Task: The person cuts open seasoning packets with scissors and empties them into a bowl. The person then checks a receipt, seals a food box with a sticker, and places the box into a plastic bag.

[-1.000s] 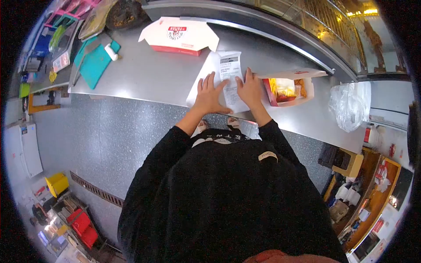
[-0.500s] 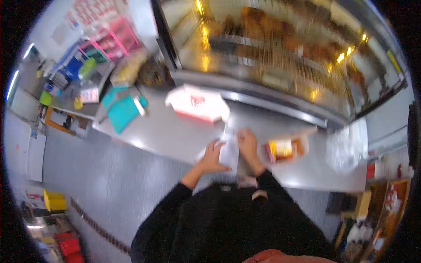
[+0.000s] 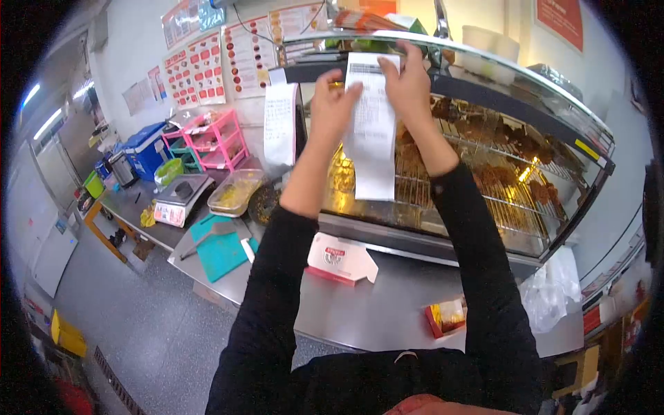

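Note:
A long printed receipt hangs upright in front of the glass food warmer, its top at the warmer's upper front edge. My right hand pinches the receipt near its upper right corner, thumb on the printed side. On the other side, my left hand is raised with fingers bent and apart, the thumb tip over the receipt's left edge. Another paper slip with handwriting hangs to the left of my left hand. Below my arms, a closed white and red carton lies on the steel counter.
An open red box with food stands near my right sleeve. Clear plastic bags lie at the counter's right end. At left are a teal board, a scale, a tub of yellow food and a pink rack.
Both hands have risen from low over the counter to the warmer's top edge, bringing the white paper up. The view has tilted up, showing the wall posters and the hanging slip.

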`<state>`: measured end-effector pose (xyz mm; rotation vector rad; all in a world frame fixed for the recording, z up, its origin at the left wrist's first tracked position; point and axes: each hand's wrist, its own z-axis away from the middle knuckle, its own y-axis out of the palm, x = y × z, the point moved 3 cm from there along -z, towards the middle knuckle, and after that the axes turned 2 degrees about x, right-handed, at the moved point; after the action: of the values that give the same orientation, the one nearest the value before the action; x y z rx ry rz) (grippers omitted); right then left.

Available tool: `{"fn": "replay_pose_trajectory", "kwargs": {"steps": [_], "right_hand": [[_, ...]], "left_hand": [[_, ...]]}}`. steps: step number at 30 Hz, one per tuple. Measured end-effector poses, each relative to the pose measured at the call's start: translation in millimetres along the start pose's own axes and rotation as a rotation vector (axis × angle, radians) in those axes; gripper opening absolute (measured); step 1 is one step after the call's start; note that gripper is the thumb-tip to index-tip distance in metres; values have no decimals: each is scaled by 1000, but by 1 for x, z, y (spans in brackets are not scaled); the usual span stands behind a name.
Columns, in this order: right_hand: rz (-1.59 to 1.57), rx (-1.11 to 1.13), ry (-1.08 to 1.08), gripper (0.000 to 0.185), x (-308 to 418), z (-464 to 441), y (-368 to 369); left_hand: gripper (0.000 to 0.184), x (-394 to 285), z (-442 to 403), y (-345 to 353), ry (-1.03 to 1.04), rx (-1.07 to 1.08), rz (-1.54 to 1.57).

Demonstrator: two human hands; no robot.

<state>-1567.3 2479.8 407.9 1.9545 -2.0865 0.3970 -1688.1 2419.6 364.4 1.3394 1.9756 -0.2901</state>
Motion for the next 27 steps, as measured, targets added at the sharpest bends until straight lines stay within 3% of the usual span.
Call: {"fn": "replay_pose_trajectory", "kwargs": {"steps": [2,4,6,8,10,13,15,17,18,20,24,27], "right_hand": [[206,-118,-108,46,-11,-42,19],[206,-195,-156,35,-11,-62,27],[354,52,-53,23,-21,-74,40],[398,126,-15,23,-33,-84,49],[581,363,-37,29,-36,-87,57],[686,417,44,33,-18,-83,55],[757,375,-73,34,-20,-80,61],[945,395,-272,33,-17,-83,67],[948,398,-265,33,-13,-82,67],[1030,461,-261,35,-9,-82,71],[888,380,-344,33,-16,-74,83],[896,350,-377,33,-18,-70,93]], "left_hand": [[49,-9,-55,1,75,56,-413],[48,-14,-86,6,146,62,-489],[47,-13,-102,8,206,65,-566],[42,-7,-110,9,162,127,-721],[35,-3,-112,7,126,170,-683],[31,4,-120,6,104,171,-839],[27,-5,-113,8,442,-60,-1127],[28,-4,-119,5,506,29,-1215],[29,-1,-123,3,573,118,-1304],[32,2,-129,-4,600,123,-1299],[34,5,-135,-16,540,136,-1438],[34,6,-138,-27,644,90,-1445]]}}
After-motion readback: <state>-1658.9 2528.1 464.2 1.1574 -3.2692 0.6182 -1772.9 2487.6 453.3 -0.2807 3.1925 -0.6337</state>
